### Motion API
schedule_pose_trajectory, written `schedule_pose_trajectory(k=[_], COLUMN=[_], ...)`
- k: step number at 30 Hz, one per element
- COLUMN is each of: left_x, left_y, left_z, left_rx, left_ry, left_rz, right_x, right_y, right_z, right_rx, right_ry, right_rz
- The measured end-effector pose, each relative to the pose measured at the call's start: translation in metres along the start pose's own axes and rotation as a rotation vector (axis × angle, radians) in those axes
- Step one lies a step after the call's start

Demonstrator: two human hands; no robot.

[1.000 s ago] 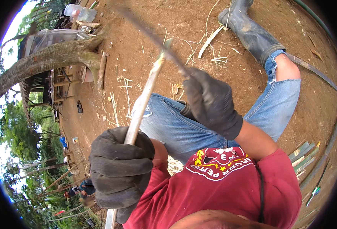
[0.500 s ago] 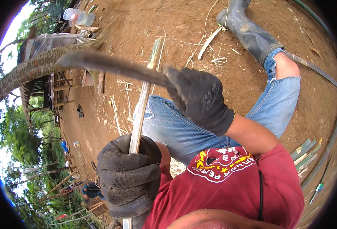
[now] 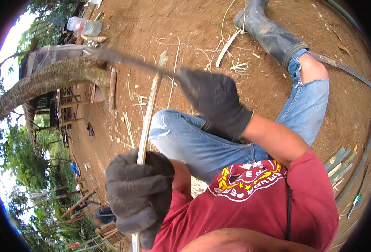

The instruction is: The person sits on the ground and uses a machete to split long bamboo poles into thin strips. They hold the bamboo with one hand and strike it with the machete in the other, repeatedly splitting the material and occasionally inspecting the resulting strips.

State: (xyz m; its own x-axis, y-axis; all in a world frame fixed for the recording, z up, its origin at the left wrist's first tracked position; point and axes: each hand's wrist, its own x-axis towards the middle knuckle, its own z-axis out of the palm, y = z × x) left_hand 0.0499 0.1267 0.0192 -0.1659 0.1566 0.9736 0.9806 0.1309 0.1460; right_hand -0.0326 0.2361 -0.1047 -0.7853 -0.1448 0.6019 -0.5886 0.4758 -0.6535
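Note:
My left hand (image 3: 139,193), in a dark work glove, is closed round a long pale bamboo strip (image 3: 148,117). The strip rises from the fist, slightly bowed, its greenish far end pointing away from me; its lower end sticks out below the glove. My right hand (image 3: 214,101), gloved too, grips a machete whose handle is hidden in the fingers. Its dark blade (image 3: 131,61), smeared by motion, extends leftward and crosses the strip near the far end. Whether the edge is cutting into it I cannot tell.
Thin shavings (image 3: 240,67) are scattered on the brown dirt ground. Cut green strips (image 3: 340,164) lie at the right. My jeans-clad leg ends in a rubber boot (image 3: 269,29). A curved trunk (image 3: 47,82), clear plastic jugs (image 3: 84,26) and another person (image 3: 104,215) are at the left.
My right hand has shifted slightly left and up with the machete, and the blade now crosses closer to the strip's far end. The strip looks more bowed.

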Motion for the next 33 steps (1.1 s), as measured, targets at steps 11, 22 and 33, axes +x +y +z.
schedule_pose_trajectory(k=[11, 22, 33], left_x=[0.006, -0.002, -0.005], left_y=[0.006, 0.002, 0.003], left_z=[-0.023, -0.015, -0.011], left_rx=[-0.063, -0.025, -0.018], left_ry=[0.046, 0.176, 0.119], left_rz=[0.002, 0.020, 0.019], right_x=[-0.014, -0.012, -0.004], right_y=[0.078, -0.033, -0.023], right_z=[0.034, -0.010, -0.004], right_rx=[-0.011, 0.089, -0.068], right_ry=[-0.089, 0.061, -0.043], right_rz=[0.399, -0.131, -0.076])
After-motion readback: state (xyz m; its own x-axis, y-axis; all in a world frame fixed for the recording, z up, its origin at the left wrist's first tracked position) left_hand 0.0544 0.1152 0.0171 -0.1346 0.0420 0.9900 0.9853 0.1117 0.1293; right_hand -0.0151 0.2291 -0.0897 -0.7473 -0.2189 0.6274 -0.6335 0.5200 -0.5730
